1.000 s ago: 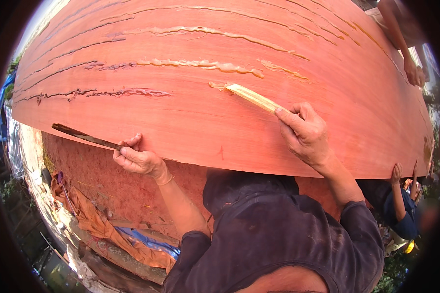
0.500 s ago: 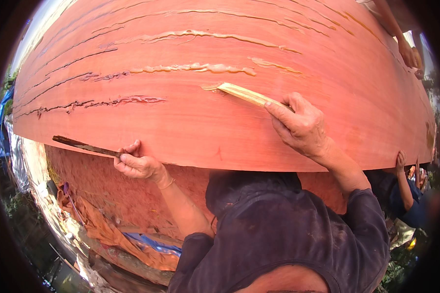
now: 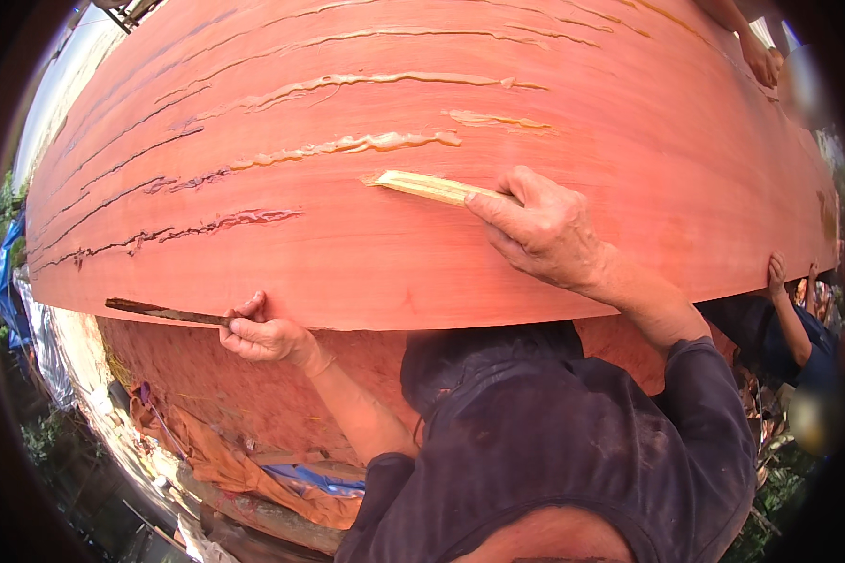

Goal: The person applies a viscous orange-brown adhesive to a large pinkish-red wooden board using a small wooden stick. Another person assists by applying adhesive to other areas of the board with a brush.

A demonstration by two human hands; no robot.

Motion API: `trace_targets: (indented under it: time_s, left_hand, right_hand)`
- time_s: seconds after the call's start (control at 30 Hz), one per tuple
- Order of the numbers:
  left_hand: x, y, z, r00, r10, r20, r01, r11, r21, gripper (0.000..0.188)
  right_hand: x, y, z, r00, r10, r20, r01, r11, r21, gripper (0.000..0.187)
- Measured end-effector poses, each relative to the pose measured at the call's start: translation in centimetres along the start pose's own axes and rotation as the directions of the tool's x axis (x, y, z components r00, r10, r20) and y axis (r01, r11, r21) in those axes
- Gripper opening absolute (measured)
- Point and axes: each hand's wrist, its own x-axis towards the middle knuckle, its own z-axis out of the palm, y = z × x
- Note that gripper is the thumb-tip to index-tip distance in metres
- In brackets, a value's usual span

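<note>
A broad reddish wooden slab (image 3: 629,178) spreads before me, marked by long cracks (image 3: 103,169) and raised ridges of pale, glossy paste (image 3: 357,144). Closed around a flat, light wooden stick (image 3: 422,188), my right hand (image 3: 549,230) keeps its tip on the surface. A small smear of paste (image 3: 371,179) lies at that tip, below the lower pale ridge. My left hand (image 3: 270,340) pinches one end of a thin, dark, stained flat strip (image 3: 164,311) at the slab's near edge. Its other end points left along that edge.
At the right, another person's hand (image 3: 776,272) rests on the slab's near edge. More hands (image 3: 762,64) show at the far right corner. Under the slab on the left lie orange-brown cloth (image 3: 225,464) and a blue sheet (image 3: 314,480) over reddish ground.
My right hand and the stick have moved left, with the tip now farther along the small smear. My left hand still holds the dark strip near the edge. The whole view has shifted slightly.
</note>
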Motion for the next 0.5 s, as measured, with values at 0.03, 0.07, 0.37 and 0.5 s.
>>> trace_targets:
  time_s: [0.03, 0.07, 0.37, 0.5]
  left_hand:
    - [0.0, 0.1, 0.1, 1.000, 0.001, 0.001, -0.001, 1.000, 0.011, 0.025]
    - [0.1, 0.2, 0.1, 1.000, 0.001, 0.000, -0.001, 1.000, 0.013, 0.026]
    - [0.0, -0.4, -0.6, 1.000, 0.006, 0.022, -0.008, 0.998, 0.055, 0.029]
    - [0.2, -0.3, -0.5, 1.000, 0.025, 0.005, -0.025, 0.993, 0.114, 0.032]
  right_hand:
    - [0.0, -0.1, 0.5, 0.999, -0.009, 0.040, 0.009, 1.000, -0.006, 0.030]
    - [-0.3, 0.0, 0.4, 1.000, 0.001, 0.015, -0.001, 1.000, -0.007, 0.030]
    - [-2.0, -0.3, -0.8, 0.997, 0.039, -0.074, -0.038, 0.999, 0.005, 0.021]
    - [-2.6, 0.5, -0.3, 0.998, 0.030, -0.064, -0.034, 0.998, -0.055, 0.009]
